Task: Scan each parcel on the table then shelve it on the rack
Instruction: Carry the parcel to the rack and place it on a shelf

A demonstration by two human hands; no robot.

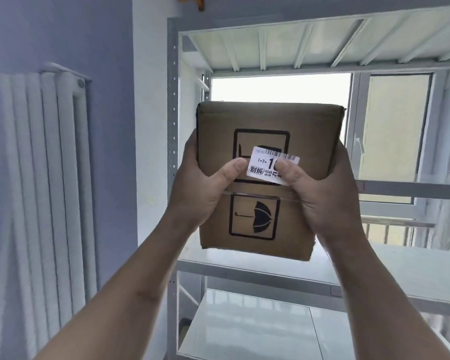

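One box (268, 178) fills the centre of the frame, held up in front of one grey metal rack (172, 126) by two hands. It carries one white barcode label (264, 165) near its middle, two black printed squares, one with an umbrella, and one clear tape strip across its face. The left hand (200, 188) grips the box's left edge, fingers curled out of sight behind it, thumb lying on the front and touching the label's left end. The right hand (322, 193) grips the right edge likewise, thumb pressed over the label's right part. Three rack shelves show: one overhead, two below the box. One white radiator (44, 178) stands at left.
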